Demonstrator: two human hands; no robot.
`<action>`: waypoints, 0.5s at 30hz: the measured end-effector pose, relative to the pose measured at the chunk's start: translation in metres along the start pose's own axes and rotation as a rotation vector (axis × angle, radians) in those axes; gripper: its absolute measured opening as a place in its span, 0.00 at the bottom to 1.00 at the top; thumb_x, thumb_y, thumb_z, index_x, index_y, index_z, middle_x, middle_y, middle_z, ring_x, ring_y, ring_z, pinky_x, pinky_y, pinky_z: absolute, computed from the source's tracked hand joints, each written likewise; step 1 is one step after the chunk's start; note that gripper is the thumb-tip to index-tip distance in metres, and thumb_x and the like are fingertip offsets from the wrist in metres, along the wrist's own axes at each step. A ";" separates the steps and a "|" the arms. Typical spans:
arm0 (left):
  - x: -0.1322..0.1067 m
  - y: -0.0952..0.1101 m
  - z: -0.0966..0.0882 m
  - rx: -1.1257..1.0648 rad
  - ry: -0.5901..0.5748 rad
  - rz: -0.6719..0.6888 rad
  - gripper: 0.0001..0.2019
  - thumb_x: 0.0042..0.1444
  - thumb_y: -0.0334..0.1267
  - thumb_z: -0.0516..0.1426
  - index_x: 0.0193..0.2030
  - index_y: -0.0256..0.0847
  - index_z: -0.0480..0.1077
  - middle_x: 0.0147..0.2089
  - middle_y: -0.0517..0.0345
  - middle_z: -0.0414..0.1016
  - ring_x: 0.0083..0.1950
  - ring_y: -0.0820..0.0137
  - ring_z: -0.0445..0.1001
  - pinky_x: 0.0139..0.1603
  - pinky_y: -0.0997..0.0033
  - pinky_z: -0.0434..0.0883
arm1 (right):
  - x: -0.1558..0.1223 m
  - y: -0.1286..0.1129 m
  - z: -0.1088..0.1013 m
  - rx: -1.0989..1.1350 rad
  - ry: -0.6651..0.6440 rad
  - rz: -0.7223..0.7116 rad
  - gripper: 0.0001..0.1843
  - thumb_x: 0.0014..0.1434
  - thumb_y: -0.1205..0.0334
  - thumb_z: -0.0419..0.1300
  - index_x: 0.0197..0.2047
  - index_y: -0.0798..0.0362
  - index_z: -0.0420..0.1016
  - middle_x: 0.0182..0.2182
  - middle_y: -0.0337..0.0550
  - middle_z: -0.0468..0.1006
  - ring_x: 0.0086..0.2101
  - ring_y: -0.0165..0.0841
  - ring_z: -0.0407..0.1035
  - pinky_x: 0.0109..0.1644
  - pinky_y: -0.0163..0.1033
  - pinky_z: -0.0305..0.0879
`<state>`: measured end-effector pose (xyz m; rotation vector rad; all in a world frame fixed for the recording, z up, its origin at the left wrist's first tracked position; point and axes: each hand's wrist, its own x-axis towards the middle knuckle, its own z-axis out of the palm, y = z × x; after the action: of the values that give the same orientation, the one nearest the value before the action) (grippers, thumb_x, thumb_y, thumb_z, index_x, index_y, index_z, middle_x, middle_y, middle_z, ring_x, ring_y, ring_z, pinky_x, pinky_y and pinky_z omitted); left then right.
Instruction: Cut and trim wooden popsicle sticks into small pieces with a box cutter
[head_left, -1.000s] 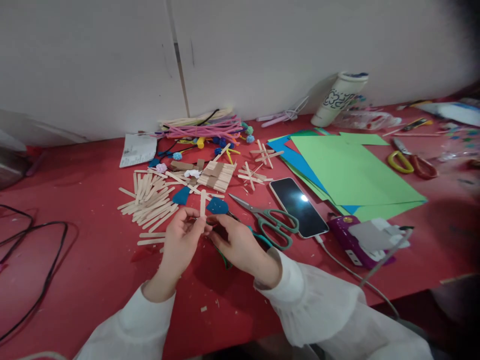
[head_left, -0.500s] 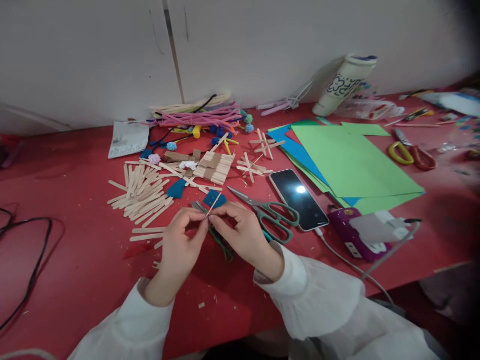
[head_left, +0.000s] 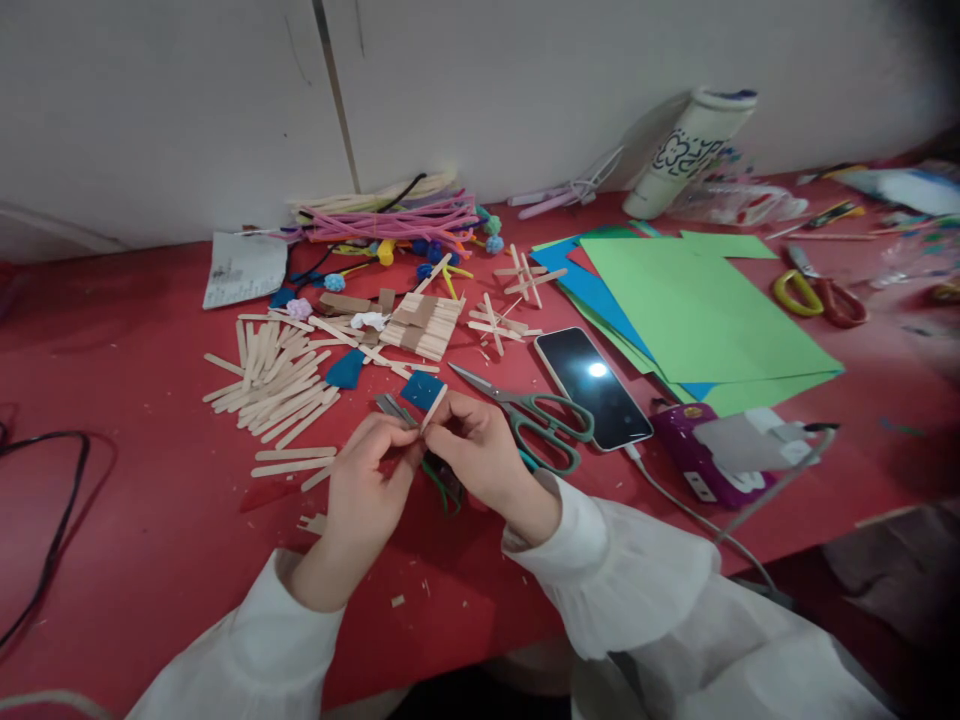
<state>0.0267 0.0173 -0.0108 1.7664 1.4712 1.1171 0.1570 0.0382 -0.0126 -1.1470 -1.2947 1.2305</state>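
Observation:
My left hand (head_left: 369, 480) and my right hand (head_left: 480, 452) meet over the red table (head_left: 150, 520), both pinched on one short wooden craft stick (head_left: 433, 408) that tilts up to the right. A green pipe cleaner (head_left: 442, 490) lies under my right hand. Just beyond the fingertips lie a blue felt piece (head_left: 421, 389) and a grey metal tool (head_left: 394, 408). A pile of loose craft sticks (head_left: 277, 385) spreads to the left. Green-handled scissors (head_left: 540, 420) rest to the right of my right hand.
A phone (head_left: 592, 385) on a cable, a purple device (head_left: 697, 460) and green and blue paper sheets (head_left: 690, 320) lie to the right. Pipe cleaners (head_left: 397, 220), pompoms and a glued stick panel (head_left: 424, 325) sit further back. Black cable (head_left: 52, 500) curls at left.
The stick went from upright in my left fingers to tilted right, now pinched by both hands. The hands drew together, and the view shifted slightly.

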 end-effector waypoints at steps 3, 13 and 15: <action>0.000 0.001 0.002 -0.200 -0.039 -0.163 0.03 0.51 0.37 0.58 0.32 0.41 0.69 0.33 0.58 0.74 0.34 0.72 0.74 0.36 0.73 0.71 | -0.001 0.001 0.002 0.036 0.019 0.003 0.06 0.44 0.68 0.54 0.19 0.52 0.61 0.18 0.32 0.63 0.21 0.24 0.57 0.25 0.31 0.56; 0.009 0.005 -0.003 -0.568 0.035 -0.418 0.10 0.43 0.39 0.63 0.31 0.39 0.68 0.28 0.61 0.76 0.29 0.73 0.75 0.33 0.73 0.73 | -0.006 -0.012 -0.005 -0.071 0.009 -0.140 0.09 0.54 0.65 0.54 0.22 0.52 0.64 0.21 0.35 0.67 0.24 0.27 0.62 0.28 0.34 0.60; 0.008 0.004 -0.003 -0.560 0.052 -0.422 0.10 0.43 0.39 0.63 0.31 0.39 0.68 0.28 0.61 0.76 0.30 0.74 0.74 0.34 0.74 0.73 | -0.005 -0.013 -0.008 -0.240 0.012 -0.286 0.08 0.56 0.64 0.55 0.25 0.51 0.67 0.24 0.38 0.70 0.28 0.29 0.65 0.33 0.36 0.63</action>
<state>0.0263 0.0237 -0.0040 0.9991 1.3083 1.1995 0.1649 0.0333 0.0001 -1.0875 -1.5679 0.8752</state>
